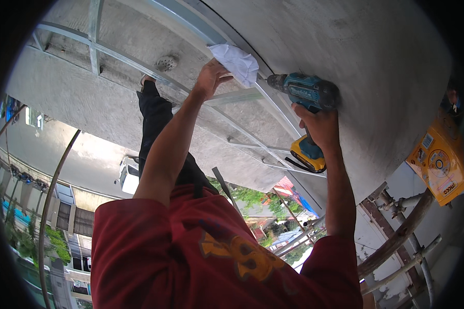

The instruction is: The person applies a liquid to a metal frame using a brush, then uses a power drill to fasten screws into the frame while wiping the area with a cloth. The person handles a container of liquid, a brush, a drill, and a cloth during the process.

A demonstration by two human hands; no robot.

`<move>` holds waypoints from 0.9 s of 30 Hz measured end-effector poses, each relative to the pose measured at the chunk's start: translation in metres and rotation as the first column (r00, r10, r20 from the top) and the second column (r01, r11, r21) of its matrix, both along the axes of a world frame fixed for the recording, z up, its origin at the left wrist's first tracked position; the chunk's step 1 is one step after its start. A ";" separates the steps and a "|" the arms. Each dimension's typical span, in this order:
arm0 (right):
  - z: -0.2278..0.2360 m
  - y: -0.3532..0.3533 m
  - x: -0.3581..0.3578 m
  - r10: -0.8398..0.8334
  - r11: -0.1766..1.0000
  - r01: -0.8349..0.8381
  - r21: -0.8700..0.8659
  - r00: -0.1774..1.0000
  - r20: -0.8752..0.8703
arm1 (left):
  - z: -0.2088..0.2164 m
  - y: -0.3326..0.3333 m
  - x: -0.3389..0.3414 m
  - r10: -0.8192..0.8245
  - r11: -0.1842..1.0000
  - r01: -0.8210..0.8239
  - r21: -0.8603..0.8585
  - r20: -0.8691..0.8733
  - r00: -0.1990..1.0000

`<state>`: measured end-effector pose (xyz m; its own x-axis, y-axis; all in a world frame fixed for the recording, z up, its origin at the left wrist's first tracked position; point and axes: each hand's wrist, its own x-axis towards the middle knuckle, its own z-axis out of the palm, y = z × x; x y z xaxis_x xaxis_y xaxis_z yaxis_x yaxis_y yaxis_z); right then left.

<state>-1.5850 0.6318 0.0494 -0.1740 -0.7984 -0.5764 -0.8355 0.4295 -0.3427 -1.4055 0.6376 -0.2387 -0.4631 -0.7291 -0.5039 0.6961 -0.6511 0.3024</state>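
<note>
My right hand (322, 126) grips the handle of a teal and black cordless drill (312, 91) with a yellow battery pack at its base. The drill's chuck points left at a grey metal frame (276, 100), close to its edge; whether a bit touches the metal is too small to tell. On the frame's upper rail, my left hand (210, 80) holds a crumpled white cloth (238, 63), its fingers partly hidden behind it. The cloth drapes over the rail, just left of the chuck.
A concrete wall (376, 92) rises beside the frame on the right. An orange box (441, 162) is at the far right, above scaffold poles (397, 239). Below on the left lie a street with a white vehicle (129, 174) and a bent pole (51, 198). A round drain cover (166, 63) sits in the concrete.
</note>
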 end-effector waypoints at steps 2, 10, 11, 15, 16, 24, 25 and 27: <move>-0.002 -0.001 0.000 0.031 0.999 -0.031 0.021 0.999 0.007 | 0.009 0.003 0.003 0.036 0.996 -0.044 0.077 0.108 0.994; -0.003 0.006 0.003 0.025 0.991 -0.017 -0.131 0.998 0.057 | 0.002 0.015 -0.001 0.105 0.994 -0.108 0.017 0.130 0.986; -0.002 0.007 0.004 0.028 0.988 -0.018 -0.151 0.998 0.064 | 0.003 0.019 -0.003 0.138 0.989 -0.143 0.037 0.108 0.984; 0.000 0.006 0.002 0.025 0.989 -0.018 -0.147 0.998 0.050 | 0.007 0.033 -0.014 0.339 0.936 -0.346 0.068 0.096 0.936; 0.000 0.006 0.003 0.017 0.986 -0.009 -0.164 0.999 0.048 | 0.008 0.039 -0.014 0.403 0.909 -0.411 0.062 0.111 0.908; 0.002 0.006 0.008 -0.038 0.994 0.046 -0.095 0.996 0.078 | -0.012 0.060 0.025 0.179 0.957 -0.245 0.159 0.341 0.923; -0.004 0.006 0.005 -0.017 0.994 0.024 -0.107 0.998 0.063 | -0.004 0.054 0.015 0.163 0.962 -0.219 0.164 0.300 0.940; -0.007 0.005 0.005 0.025 0.994 -0.020 -0.104 0.999 0.044 | 0.002 0.048 -0.001 0.152 0.961 -0.198 0.193 0.230 0.961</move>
